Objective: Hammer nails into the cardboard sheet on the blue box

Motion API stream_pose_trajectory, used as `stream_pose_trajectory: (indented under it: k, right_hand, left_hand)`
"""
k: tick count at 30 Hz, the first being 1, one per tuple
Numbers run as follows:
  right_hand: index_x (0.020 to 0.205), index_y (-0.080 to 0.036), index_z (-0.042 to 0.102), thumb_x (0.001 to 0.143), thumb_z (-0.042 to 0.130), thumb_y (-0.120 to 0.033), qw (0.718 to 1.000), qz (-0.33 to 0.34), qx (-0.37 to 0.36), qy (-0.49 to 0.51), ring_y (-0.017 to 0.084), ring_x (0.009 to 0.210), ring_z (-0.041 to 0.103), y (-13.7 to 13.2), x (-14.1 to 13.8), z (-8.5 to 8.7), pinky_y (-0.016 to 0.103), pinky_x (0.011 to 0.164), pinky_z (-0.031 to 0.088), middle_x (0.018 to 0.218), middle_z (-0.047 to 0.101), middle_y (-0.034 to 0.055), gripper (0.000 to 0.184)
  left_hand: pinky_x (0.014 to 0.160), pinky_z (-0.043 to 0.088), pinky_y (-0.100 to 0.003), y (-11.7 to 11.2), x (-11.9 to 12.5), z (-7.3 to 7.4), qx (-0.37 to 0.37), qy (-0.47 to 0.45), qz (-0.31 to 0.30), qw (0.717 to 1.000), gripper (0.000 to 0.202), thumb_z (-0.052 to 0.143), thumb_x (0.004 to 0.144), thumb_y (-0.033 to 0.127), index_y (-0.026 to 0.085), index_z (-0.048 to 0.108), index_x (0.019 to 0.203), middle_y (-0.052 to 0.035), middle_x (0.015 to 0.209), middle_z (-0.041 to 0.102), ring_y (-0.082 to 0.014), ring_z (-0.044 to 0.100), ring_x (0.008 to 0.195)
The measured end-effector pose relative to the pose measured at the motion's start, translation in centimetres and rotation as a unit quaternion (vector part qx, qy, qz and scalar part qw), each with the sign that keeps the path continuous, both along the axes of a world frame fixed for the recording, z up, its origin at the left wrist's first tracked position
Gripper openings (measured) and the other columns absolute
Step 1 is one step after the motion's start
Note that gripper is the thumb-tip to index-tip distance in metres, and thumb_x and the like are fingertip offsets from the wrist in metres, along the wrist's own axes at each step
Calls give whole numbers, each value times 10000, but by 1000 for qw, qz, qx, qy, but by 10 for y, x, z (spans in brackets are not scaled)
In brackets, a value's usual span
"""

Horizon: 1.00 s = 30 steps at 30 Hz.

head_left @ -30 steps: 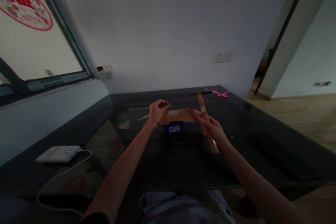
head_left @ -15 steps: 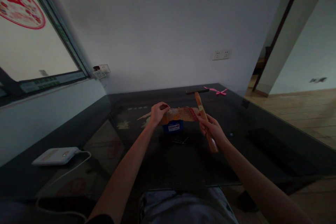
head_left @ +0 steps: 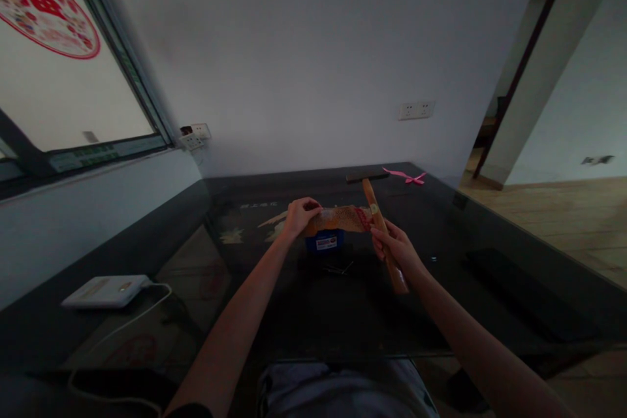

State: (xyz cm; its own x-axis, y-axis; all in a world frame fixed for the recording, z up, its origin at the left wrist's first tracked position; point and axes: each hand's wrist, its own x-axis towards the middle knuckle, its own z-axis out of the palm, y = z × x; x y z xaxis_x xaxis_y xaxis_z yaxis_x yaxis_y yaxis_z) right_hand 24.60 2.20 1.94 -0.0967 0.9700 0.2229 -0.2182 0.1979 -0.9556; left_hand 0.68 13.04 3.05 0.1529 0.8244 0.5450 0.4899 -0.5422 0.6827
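A brown and orange speckled strip with a red band near its right end is held across the top of a small blue box; its material I cannot make out. My left hand pinches the left part of this strip. My right hand is closed round the wooden handle of a hammer, whose dark head points away from me. The fingertips of that hand also meet the strip's right end. In front of the box lie several thin metal pieces, too small to name.
All this is on a glossy black table. A white power bank with a cable lies at the left. A pink ribbon rests at the far edge, and a dark flat object lies at the right.
The whole view has shifted slightly downward. My left fingers have moved to the right and lie lower on the strip. The hammer stays in my right hand, almost unchanged.
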Motion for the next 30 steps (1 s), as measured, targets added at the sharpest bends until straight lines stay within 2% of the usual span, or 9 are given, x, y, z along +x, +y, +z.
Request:
stream_pose_trajectory:
  k: [5,13,16,18,22,26,30]
  right_hand:
    - [897,-185,503,713,617,-378,997,1,13,-72,58,330,385,0,1,13,194,320,318,478,443,-94,290]
    - [945,-156,564,719,572,-273,954,18,57,-294,88,351,444,8,6,75,218,343,344,512,513,-47,255]
    - [842,-163,597,692,598,-248,933,28,107,-343,100,390,470,10,7,90,225,380,341,522,551,-19,173]
    - [759,-170,592,680,601,-238,916,41,124,-378,98,393,469,11,7,93,219,381,326,522,561,-12,105]
    - [737,-177,580,676,581,-227,886,59,112,-447,91,342,458,9,5,91,210,341,305,530,545,-23,78]
    - [759,-175,600,674,581,-219,877,62,124,-461,92,332,463,6,0,92,212,336,307,525,535,-23,98]
    - [821,-167,627,681,569,-205,870,32,140,-472,93,358,468,3,-3,97,228,365,322,578,572,1,156]
  left_hand:
    - [660,468,-256,-1,1,2,-7,32,14,999,92,643,677,225,152,668,726,-29,718,669,-148,612,675]
    - [677,475,-260,0,1,4,-35,27,22,999,68,660,662,187,148,666,718,-30,722,676,-152,622,697]
    - [677,475,-261,0,0,3,-33,19,28,999,67,669,653,182,149,664,711,-31,710,675,-154,622,694]
    - [669,475,-260,0,0,2,-34,11,29,999,76,677,648,190,146,661,709,-33,707,674,-154,622,688]
    - [662,473,-259,-1,-1,1,-37,3,23,999,84,674,651,198,144,660,714,-33,712,678,-158,628,686]
    - [652,469,-265,0,-1,1,-38,8,32,999,96,679,648,212,147,663,717,-34,706,680,-165,629,675]
    - [651,466,-255,2,0,0,-48,-3,26,999,74,673,649,194,147,657,703,-32,715,680,-157,628,679]
